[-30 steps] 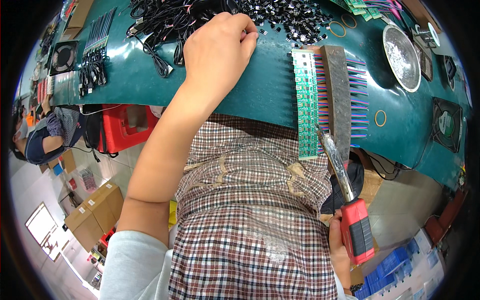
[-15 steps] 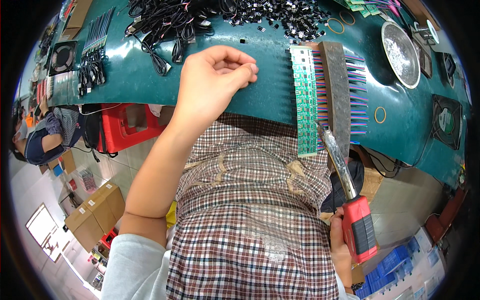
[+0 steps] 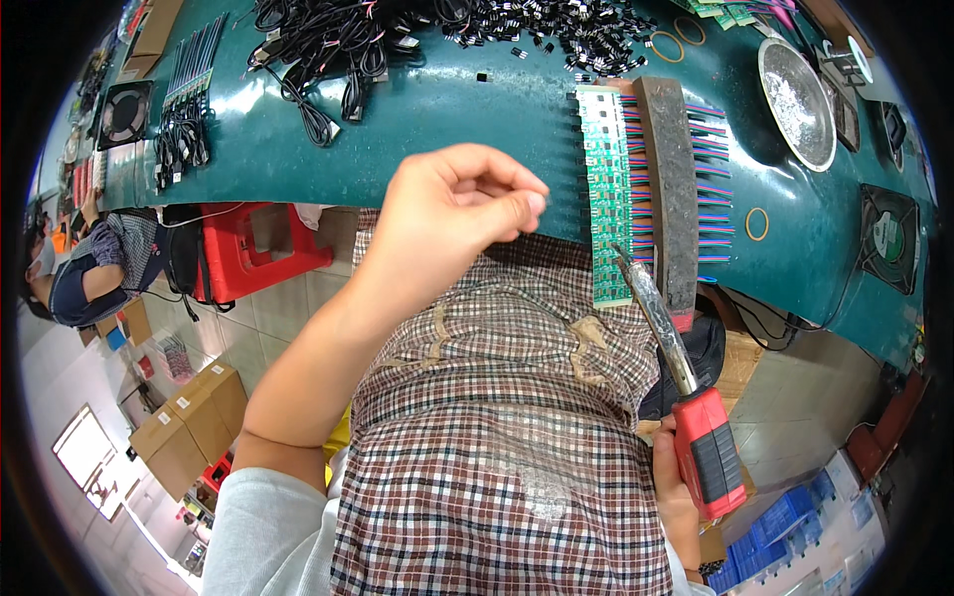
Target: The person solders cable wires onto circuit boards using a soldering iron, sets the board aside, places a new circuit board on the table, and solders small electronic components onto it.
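Observation:
My left hand [image 3: 452, 209] is raised near the table's front edge, left of the green circuit boards. Thumb and forefinger are pinched together; anything between them is too small to make out. My right hand [image 3: 674, 492] grips a soldering iron [image 3: 709, 452] by its red and black handle. The iron's metal shaft slants up and leftward, its tip over the lower part of the circuit board panel [image 3: 604, 179]. Coloured wires [image 3: 712, 187] run from the boards beneath a dark heavy bar [image 3: 668, 184] and stick out to its right. Small black parts line the panel's left edge.
Coiled black cables [image 3: 333, 50] and a heap of small black connectors [image 3: 566, 30] lie at the back. A metal bowl [image 3: 820, 149], a solder wire spool [image 3: 848, 62] and a fan [image 3: 887, 238] stand on the right. Another person [image 3: 104, 268] sits at far left beside a red stool [image 3: 224, 268].
My left hand has come down and toward the right, still pinched. The soldering iron has shifted slightly left, its tip now farther onto the boards.

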Action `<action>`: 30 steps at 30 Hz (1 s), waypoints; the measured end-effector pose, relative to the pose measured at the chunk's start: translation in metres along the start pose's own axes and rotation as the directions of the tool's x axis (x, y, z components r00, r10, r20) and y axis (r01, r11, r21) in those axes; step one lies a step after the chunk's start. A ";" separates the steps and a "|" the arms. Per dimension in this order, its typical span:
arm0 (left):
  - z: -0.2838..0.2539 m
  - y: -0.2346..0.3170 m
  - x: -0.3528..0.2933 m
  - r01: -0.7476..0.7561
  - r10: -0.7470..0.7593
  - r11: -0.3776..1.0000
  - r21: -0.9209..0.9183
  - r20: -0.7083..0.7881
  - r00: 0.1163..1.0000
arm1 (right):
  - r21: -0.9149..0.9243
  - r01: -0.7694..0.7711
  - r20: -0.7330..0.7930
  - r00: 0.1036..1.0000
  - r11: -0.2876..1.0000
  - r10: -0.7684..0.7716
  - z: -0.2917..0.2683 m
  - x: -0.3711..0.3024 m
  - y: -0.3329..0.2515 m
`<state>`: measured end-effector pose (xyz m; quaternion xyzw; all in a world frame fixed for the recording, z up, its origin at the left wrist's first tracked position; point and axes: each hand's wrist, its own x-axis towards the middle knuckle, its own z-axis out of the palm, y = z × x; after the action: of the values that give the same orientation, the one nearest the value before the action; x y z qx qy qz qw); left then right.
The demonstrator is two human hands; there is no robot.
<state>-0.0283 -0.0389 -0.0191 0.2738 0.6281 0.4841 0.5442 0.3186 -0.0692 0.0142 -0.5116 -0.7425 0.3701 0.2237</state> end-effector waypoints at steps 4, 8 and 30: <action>0.019 0.001 -0.017 0.097 -0.094 0.992 -0.082 0.046 0.995 | -0.058 0.153 0.116 0.983 0.987 -0.145 -0.005 0.022 -0.013; 0.032 -0.007 -0.019 0.105 -0.099 0.992 -0.071 0.075 0.992 | -0.059 0.138 0.116 0.985 0.989 -0.131 -0.005 0.019 -0.013; 0.045 -0.011 -0.008 0.060 -0.062 0.989 0.138 0.012 0.998 | -0.010 0.122 0.106 0.987 0.992 -0.121 0.000 0.022 -0.011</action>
<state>0.0181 -0.0363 -0.0233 0.2953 0.6637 0.4206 0.5435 0.3037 -0.0517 0.0221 -0.4469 -0.7860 0.3762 0.2024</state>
